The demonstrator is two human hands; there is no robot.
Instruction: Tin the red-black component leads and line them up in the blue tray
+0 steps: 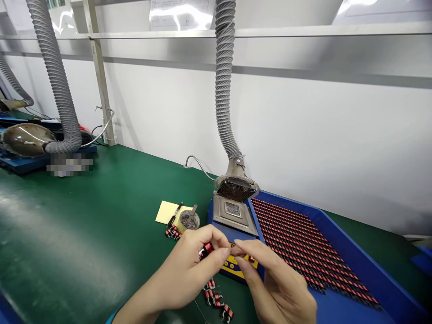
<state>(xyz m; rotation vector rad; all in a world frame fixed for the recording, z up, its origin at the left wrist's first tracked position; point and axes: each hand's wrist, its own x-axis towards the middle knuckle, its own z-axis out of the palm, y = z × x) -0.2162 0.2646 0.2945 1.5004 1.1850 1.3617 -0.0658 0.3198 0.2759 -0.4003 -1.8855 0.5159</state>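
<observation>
Green matting covers the table [84, 234], backed by a white wall. At 6 o'clock the left hand [189, 265] pinches a small red-and-black coil part [205, 250] between thumb and fingers. The right hand [276, 283] meets it fingertip to fingertip, pinched on something too small to make out. More coil parts [218, 301] lie below the hands. A blue solder pot [234, 216] sits at 12 o'clock, a blue tray [354, 270] of parts at 3 o'clock.
</observation>
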